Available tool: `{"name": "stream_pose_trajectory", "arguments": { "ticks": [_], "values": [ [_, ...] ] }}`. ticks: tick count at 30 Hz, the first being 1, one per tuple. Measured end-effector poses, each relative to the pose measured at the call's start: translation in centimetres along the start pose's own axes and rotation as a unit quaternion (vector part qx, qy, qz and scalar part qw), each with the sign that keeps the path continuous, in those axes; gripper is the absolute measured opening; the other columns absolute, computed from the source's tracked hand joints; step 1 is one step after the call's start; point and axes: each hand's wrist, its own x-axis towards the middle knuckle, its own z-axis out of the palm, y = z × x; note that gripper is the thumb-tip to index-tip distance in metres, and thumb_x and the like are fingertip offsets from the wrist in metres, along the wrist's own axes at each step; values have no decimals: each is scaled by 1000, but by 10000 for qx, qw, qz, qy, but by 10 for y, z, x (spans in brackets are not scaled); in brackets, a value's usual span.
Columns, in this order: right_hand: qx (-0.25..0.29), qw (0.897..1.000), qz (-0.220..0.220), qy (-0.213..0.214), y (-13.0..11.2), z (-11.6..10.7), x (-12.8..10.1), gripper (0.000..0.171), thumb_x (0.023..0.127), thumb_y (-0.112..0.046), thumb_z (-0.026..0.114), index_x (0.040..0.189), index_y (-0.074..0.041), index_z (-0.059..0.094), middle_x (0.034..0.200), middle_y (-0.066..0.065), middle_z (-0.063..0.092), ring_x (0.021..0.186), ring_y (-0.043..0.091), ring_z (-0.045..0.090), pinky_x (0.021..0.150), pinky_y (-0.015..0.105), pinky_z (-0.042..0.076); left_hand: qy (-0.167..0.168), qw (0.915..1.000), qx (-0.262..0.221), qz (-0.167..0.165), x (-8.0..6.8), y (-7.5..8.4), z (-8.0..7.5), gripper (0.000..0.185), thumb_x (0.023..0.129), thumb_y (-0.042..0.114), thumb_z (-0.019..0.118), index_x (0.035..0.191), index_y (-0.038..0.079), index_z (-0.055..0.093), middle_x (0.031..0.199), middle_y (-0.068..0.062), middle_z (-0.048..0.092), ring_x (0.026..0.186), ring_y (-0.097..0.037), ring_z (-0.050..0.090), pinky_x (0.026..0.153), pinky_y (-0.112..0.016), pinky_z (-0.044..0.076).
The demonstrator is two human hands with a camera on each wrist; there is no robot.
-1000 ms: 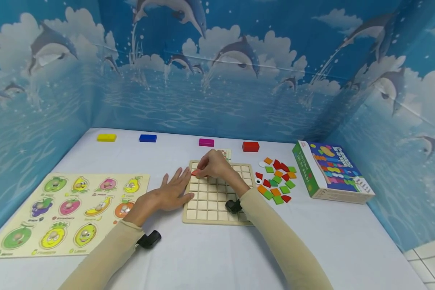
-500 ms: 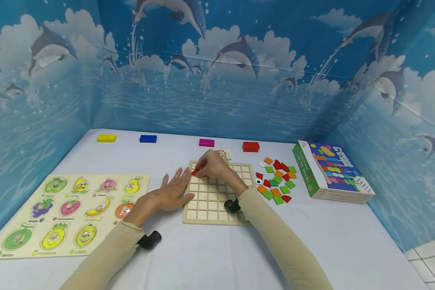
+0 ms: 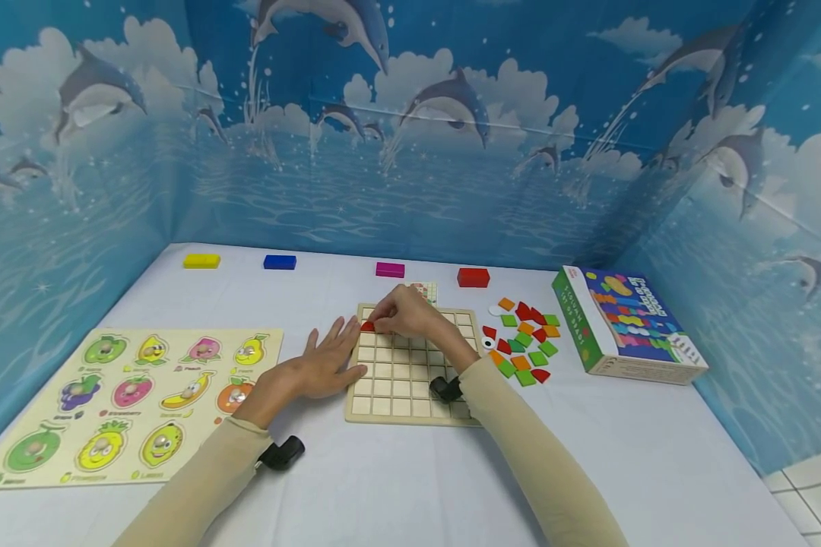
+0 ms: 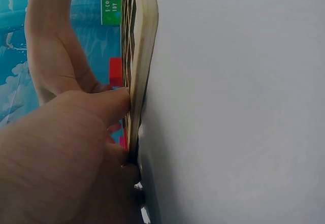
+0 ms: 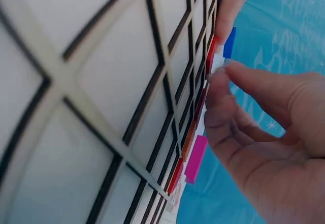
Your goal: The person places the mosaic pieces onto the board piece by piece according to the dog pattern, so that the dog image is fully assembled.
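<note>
Your right hand (image 3: 410,311) bunches its fingertips at the right of a red piece (image 3: 366,327); I can't tell if they pinch it. It lies near the far left corner of the grid board (image 3: 381,387), beside your outspread left hand (image 3: 324,366).

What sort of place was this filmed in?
Probably a curtained-off play or filming corner, judging by the dolphin-print sheeting on three sides, the fruit puzzle and the gridded wooden board.

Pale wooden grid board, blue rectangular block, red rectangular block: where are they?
Pale wooden grid board (image 3: 410,418), head view: near rim.
Blue rectangular block (image 3: 280,263), head view: middle.
Red rectangular block (image 3: 473,278), head view: middle.
</note>
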Motion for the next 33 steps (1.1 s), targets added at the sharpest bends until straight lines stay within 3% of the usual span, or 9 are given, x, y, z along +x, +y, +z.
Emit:
{"name": "stream_pose_trajectory", "arguments": {
  "ticks": [4,8,15,20,27,30,33],
  "values": [
    [-237,9997,-19,-24,1,0,1,21,103,-1,69,120,1,81,112,14,81,91,21,73,81,32,63,25,10000,-62,-5,-1,0,0,86,113,49,45,173,7,-2,181,-9,-8,166,-31,-16,129,-65,-12],
    [-378,9992,116,-114,2,2,1,22,104,-1,67,119,-1,83,120,14,80,104,23,74,87,33,62,16,10000,-61,9,-2,0,0,86,114,49,44,172,7,-2,181,-9,-8,166,-31,-16,129,-65,-12],
    [-596,9982,-7,-39,0,2,-1,23,102,2,65,116,-1,83,119,15,80,76,14,58,69,24,47,27,10000,-65,48,-2,1,0,86,114,49,44,173,7,-2,181,-10,-8,166,-31,-16,129,-65,-12],
    [-584,9982,-81,-51,0,-1,-4,23,104,1,65,119,0,82,120,15,80,78,14,60,71,24,49,30,10000,-52,44,-2,1,-1,86,114,49,44,172,7,-3,181,-9,-8,166,-31,-16,129,-65,-12],
    [-164,9965,-807,102,23,-32,-29,26,104,-3,69,127,6,77,113,18,80,80,22,69,78,32,58,15,10000,-74,13,0,3,-1,86,113,48,46,173,7,-1,181,-10,-8,166,-31,-16,130,-64,-13],
    [-16,9950,-971,229,41,-48,-46,27,103,-5,72,127,6,76,110,18,79,87,28,74,83,39,62,-6,10000,-51,-73,2,3,0,86,113,47,47,173,7,-1,181,-9,-8,166,-30,-16,130,-63,-13],
    [77,9955,-860,386,58,-62,-62,25,100,-6,76,124,4,78,111,15,80,93,27,75,86,42,64,-20,9999,-17,-132,1,2,0,86,113,47,47,173,8,-1,181,-8,-8,166,-30,-16,130,-62,-13]
  ]
}}
